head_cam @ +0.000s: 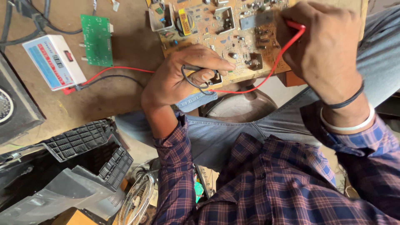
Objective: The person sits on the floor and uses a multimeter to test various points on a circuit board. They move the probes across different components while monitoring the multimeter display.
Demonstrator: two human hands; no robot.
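Presently, state of the work as shown:
Circuit board: tan circuit board (225, 37) at 12 o'clock in the head view, resting on the person's lap edge and the counter (121, 100), component side up.
Left hand: left hand (183, 75) lies on the board's near edge at 9 o'clock of board centre; fingers clenched around a black probe (200, 68), its black lead looping under the thumb.
Right hand: right hand (325, 46) hovers over the board's 3 o'clock corner; fingers pinched on a red probe (296, 26), tip hidden by the hand.
Red lead: red lead (266, 75) runs from the red probe toward 9 o'clock to the meter.
Meter: white meter (54, 62) at 10 o'clock, well apart from the board.
Green board: small green board (96, 39) just beside the meter.
Progress: both probes appear placed on the board; the meter reading is too small to tell, so probing looks under way, not finished.
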